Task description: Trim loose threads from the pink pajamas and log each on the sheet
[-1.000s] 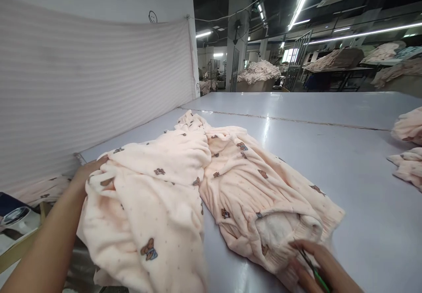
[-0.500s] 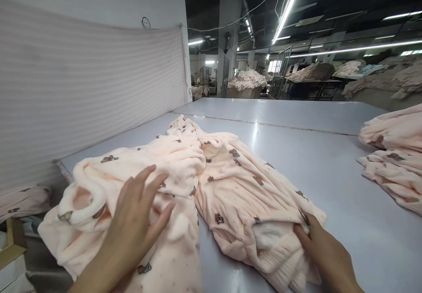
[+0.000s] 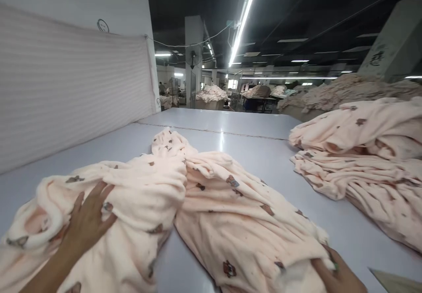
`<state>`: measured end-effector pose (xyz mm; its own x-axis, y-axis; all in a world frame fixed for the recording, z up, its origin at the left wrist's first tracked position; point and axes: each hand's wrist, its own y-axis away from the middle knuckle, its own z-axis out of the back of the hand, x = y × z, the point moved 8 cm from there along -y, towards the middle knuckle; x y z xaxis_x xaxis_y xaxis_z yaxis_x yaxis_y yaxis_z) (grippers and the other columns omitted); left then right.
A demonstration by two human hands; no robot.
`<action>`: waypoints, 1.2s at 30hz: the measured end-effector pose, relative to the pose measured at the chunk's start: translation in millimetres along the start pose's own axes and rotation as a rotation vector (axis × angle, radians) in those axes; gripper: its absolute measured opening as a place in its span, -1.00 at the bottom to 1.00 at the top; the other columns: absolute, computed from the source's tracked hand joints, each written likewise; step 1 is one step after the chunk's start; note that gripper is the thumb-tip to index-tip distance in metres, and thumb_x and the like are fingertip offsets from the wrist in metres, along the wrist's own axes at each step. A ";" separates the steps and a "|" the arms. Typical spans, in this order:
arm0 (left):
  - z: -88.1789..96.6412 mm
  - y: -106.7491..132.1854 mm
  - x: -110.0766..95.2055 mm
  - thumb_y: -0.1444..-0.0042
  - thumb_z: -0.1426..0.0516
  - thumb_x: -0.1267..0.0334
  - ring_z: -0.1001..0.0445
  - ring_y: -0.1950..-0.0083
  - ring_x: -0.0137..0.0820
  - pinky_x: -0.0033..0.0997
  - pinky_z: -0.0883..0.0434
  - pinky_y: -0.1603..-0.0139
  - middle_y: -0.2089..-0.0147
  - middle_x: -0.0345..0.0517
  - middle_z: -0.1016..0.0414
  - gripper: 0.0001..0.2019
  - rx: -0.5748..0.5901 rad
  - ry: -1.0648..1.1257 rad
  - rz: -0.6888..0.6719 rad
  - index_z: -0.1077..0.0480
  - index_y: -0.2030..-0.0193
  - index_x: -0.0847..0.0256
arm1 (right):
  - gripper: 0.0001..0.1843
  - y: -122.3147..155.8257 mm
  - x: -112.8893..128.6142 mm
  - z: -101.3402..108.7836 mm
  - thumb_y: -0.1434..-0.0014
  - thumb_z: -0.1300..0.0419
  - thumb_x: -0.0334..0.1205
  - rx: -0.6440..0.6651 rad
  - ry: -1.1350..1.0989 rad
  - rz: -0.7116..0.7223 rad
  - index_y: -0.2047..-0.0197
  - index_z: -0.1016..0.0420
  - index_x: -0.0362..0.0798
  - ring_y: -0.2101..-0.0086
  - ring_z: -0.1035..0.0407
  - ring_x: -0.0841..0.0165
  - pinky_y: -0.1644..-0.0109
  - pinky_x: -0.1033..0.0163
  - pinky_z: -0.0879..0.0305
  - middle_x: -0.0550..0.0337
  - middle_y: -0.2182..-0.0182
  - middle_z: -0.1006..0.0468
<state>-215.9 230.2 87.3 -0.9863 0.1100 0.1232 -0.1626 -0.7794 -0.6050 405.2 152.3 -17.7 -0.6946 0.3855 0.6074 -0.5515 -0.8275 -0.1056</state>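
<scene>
A pale pink plush garment [image 3: 211,227] with small bear prints lies spread and wrinkled on the table before me. Its left part bears a white, ring-shaped band [image 3: 54,196]. My left hand [image 3: 87,220] rests on that left part, just right of the band, fingers spread. At the lower right, my right hand [image 3: 341,269] grips the garment's near right edge, with its fingertips partly hidden by the cloth. A small green thing [image 3: 335,265] shows at the right hand's fingers; its kind cannot be made out.
The shiny grey table [image 3: 253,152] runs back to a seam. On the right lies a stack of similar pink garments [image 3: 362,152]. A pale cloth sheet [image 3: 75,82] hangs along the left wall. Farther back are heaped fabrics [image 3: 211,94] and a pillar [image 3: 194,64].
The view has swung right, showing more of the pink stack. My left hand has come down onto the cloth. My right hand keeps hold of the right edge, which has shifted outward.
</scene>
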 end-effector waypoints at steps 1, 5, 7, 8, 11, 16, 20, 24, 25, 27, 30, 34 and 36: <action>-7.0 -10.4 5.8 -0.20 0.10 0.22 -0.10 -0.30 -0.02 0.14 -0.01 -0.25 -0.30 0.26 -0.08 -0.49 0.017 0.027 -0.008 0.10 -0.28 0.23 | -0.37 5.9 8.3 -3.3 -0.09 0.05 0.18 0.015 -0.037 0.005 -0.04 -0.30 -0.14 0.28 -0.52 0.06 0.23 0.09 -0.43 -0.11 0.24 -0.60; -6.3 -47.5 10.7 -0.25 0.14 0.16 -0.17 -0.27 -0.08 0.18 -0.11 -0.19 -0.27 0.10 -0.19 -0.58 0.093 0.070 0.026 -0.04 -0.23 0.17 | -0.34 37.9 47.9 -12.9 -0.06 -0.01 0.25 0.045 -0.230 0.107 -0.10 -0.29 0.00 -0.04 -0.34 0.13 -0.03 0.12 -0.31 0.07 -0.04 -0.46; 11.8 -55.9 -3.7 -0.25 0.16 0.18 -0.20 -0.24 0.00 0.28 -0.14 -0.11 -0.22 0.18 -0.24 -0.60 0.106 0.035 0.063 -0.14 -0.17 0.25 | -0.32 54.9 63.1 -12.8 -0.08 0.02 0.24 0.054 -0.326 0.154 -0.15 -0.26 0.01 -0.11 -0.25 0.16 -0.08 0.15 -0.27 0.10 -0.12 -0.38; 24.6 -56.1 -17.8 -0.24 0.14 0.18 -0.22 -0.22 0.04 0.30 -0.16 -0.08 -0.19 0.24 -0.26 -0.61 0.095 0.032 0.061 -0.19 -0.13 0.30 | -0.32 62.4 68.9 -11.6 -0.10 0.04 0.22 0.058 -0.366 0.168 -0.17 -0.25 0.01 -0.12 -0.22 0.17 -0.09 0.16 -0.26 0.09 -0.14 -0.36; 66.6 -37.8 -91.8 -0.17 0.03 0.15 -0.29 -0.16 0.03 0.11 -0.27 -0.09 -0.13 0.30 -0.32 -0.60 0.064 0.239 -0.099 -0.27 -0.06 0.36 | -0.36 78.9 83.2 -5.7 -0.15 0.03 0.15 0.063 -0.440 0.173 -0.20 -0.22 -0.01 -0.14 -0.20 0.19 -0.11 0.16 -0.23 0.04 -0.15 -0.34; 108.0 30.8 -247.5 -0.09 -0.10 0.25 -0.44 -0.03 -0.30 -0.37 -0.41 -0.03 -0.02 0.00 -0.45 -0.59 0.273 0.962 -0.490 -0.23 -0.10 0.19 | -0.41 105.3 120.1 3.9 -0.17 -0.03 0.11 0.072 -0.458 0.183 -0.20 -0.21 0.04 -0.11 -0.24 0.21 -0.13 0.13 -0.19 0.06 -0.13 -0.37; 104.3 45.9 -299.9 -0.03 -0.11 0.24 -0.40 0.01 -0.11 -0.11 -0.40 0.02 0.01 0.20 -0.41 -0.49 0.232 1.107 -0.460 -0.16 -0.13 0.36 | -0.44 139.7 156.9 9.4 -0.15 -0.06 0.12 0.101 -0.434 0.272 -0.16 -0.26 0.05 -0.03 -0.33 0.26 -0.01 0.28 -0.29 0.13 -0.02 -0.47; 87.3 35.4 -294.4 0.11 -0.08 0.40 -0.36 0.19 -0.22 -0.21 -0.37 0.18 0.21 0.00 -0.39 -0.72 0.301 1.178 -0.272 -0.27 0.17 0.25 | -0.44 161.6 173.1 9.0 -0.21 0.01 0.09 0.151 -0.369 0.365 -0.19 -0.22 -0.01 0.40 -0.44 0.41 0.45 0.44 -0.31 0.24 0.31 -0.56; 85.4 33.6 -291.0 0.16 -0.07 0.43 -0.34 0.25 -0.28 -0.29 -0.35 0.24 0.27 -0.06 -0.37 -0.74 0.344 1.223 -0.250 -0.26 0.24 0.23 | -0.44 162.2 174.2 7.5 -0.22 0.02 0.08 0.165 -0.353 0.386 -0.20 -0.22 -0.04 0.47 -0.40 0.43 0.49 0.44 -0.30 0.25 0.35 -0.56; 84.1 30.2 -281.5 0.25 -0.03 0.47 -0.26 0.35 -0.39 -0.42 -0.27 0.34 0.37 -0.19 -0.30 -0.74 0.412 1.318 -0.190 -0.21 0.33 0.20 | -0.43 159.0 175.6 3.1 -0.22 0.03 0.06 0.203 -0.333 0.433 -0.19 -0.24 -0.09 0.49 -0.40 0.43 0.45 0.41 -0.34 0.19 0.31 -0.56; 86.2 25.1 -265.8 0.24 0.00 0.47 -0.18 0.40 -0.46 -0.48 -0.18 0.38 0.42 -0.25 -0.23 -0.76 0.424 1.473 -0.072 -0.20 0.34 0.21 | -0.44 150.5 178.5 -4.4 -0.16 -0.06 0.03 0.280 -0.324 0.507 -0.14 -0.31 -0.10 0.31 -0.49 0.32 0.27 0.34 -0.42 0.09 0.16 -0.58; 77.0 25.6 -261.9 0.06 -0.02 0.40 -0.20 0.40 -0.49 -0.51 -0.19 0.38 0.40 -0.24 -0.24 -0.88 0.548 1.765 0.098 -0.20 0.31 0.22 | -0.56 146.7 177.5 1.0 -0.08 -0.19 -0.02 0.294 -0.322 0.541 -0.02 -0.38 0.03 0.09 -0.44 0.27 0.10 0.35 -0.39 0.12 0.06 -0.53; 66.8 29.2 -264.7 0.01 -0.08 0.35 -0.20 0.40 -0.50 -0.53 -0.18 0.38 0.40 -0.24 -0.25 -0.88 0.629 1.885 0.201 -0.20 0.30 0.22 | -0.64 151.8 177.4 9.6 -0.09 -0.19 -0.05 0.264 -0.358 0.559 0.04 -0.37 0.08 0.18 -0.49 0.34 0.17 0.44 -0.40 0.20 0.14 -0.56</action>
<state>42.4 137.2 89.5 0.1628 0.0737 -0.9839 -0.4490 -0.8825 -0.1404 202.7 91.1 81.6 -0.6212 -0.2460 0.7440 0.0049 -0.9507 -0.3102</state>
